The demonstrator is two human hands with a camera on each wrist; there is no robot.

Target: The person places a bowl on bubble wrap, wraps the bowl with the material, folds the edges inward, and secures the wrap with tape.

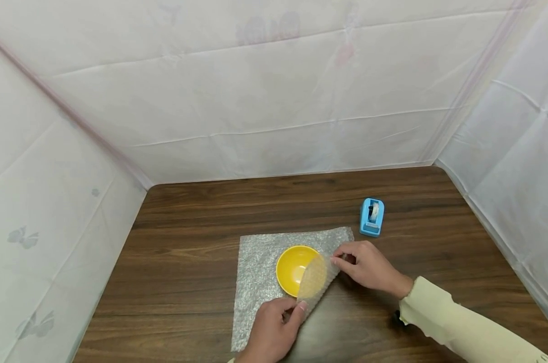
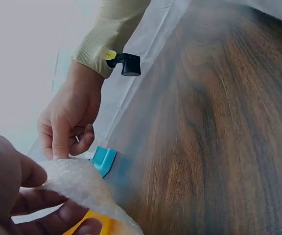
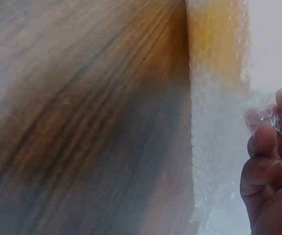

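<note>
A yellow bowl (image 1: 294,264) sits upright on a sheet of bubble wrap (image 1: 257,267) laid on the table. The sheet's right part is folded up and over, covering the bowl's right side, which shows through it. My left hand (image 1: 274,325) pinches the fold's near end, just below the bowl. At the fold's far end, right of the bowl, my right hand (image 1: 366,264) pinches the wrap between thumb and fingers. In the right wrist view the bubble wrap (image 3: 217,122) hangs from the right fingertips (image 3: 263,139).
A blue tape dispenser (image 1: 372,218) with a roll in it stands beyond my right hand, beside the sheet's far right corner. The dark wooden table (image 1: 178,272) is bordered by white fabric walls (image 1: 274,91) at the back and both sides.
</note>
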